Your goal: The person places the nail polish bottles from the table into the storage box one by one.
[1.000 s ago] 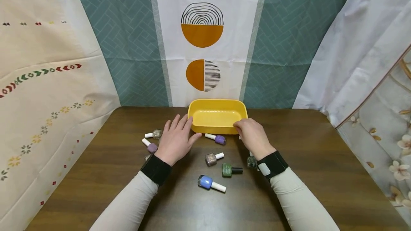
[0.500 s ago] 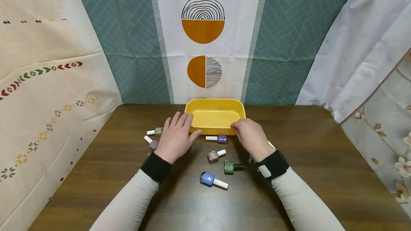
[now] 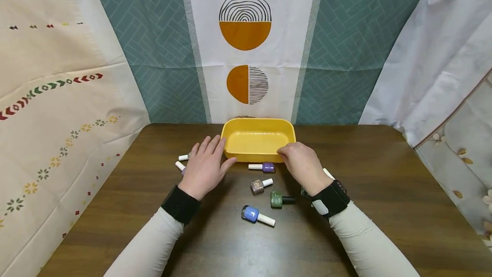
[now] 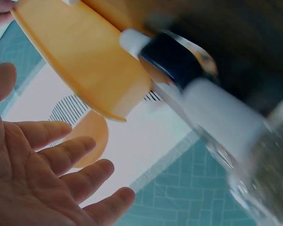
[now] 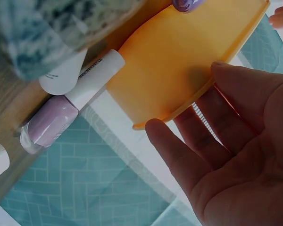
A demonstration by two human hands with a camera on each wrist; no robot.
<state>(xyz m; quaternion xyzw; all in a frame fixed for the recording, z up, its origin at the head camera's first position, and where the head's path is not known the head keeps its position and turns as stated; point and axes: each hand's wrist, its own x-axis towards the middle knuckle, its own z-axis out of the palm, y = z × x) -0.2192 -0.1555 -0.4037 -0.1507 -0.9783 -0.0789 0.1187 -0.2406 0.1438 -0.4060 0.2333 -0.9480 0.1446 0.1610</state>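
Tray (image 3: 253, 157), yellow, sits at the far edge of the table (image 3: 384, 174), base down as far as I can see, its front wall toward me. My right hand (image 3: 303, 163) pinches the front rim near its right corner: thumb on the outer face, two fingers hooked over to the inside. My left hand (image 3: 205, 163) lies flat with fingers spread beside the left corner, gripping nothing (contact with the tray: cannot tell).

Handling estimate: thin moulded plastic, so probably light, fairly stiff, with a little give along the wall. The glossy surface may slip under dry fingertips; breakage seems unlikely. The rim lip should make the best hold. One corner alone would likely swing the tray round, so I would take both ends, thumbs outside, fingers in.

The purple bottle (image 3: 262, 167) lies on its side just before the front wall and could get nudged. Nearer me, well apart from the tray, lie the glitter bottle (image 3: 257, 187), green bottle (image 3: 276, 199) and blue bottle (image 3: 251, 214); glass, I judge, and prone to rolling.
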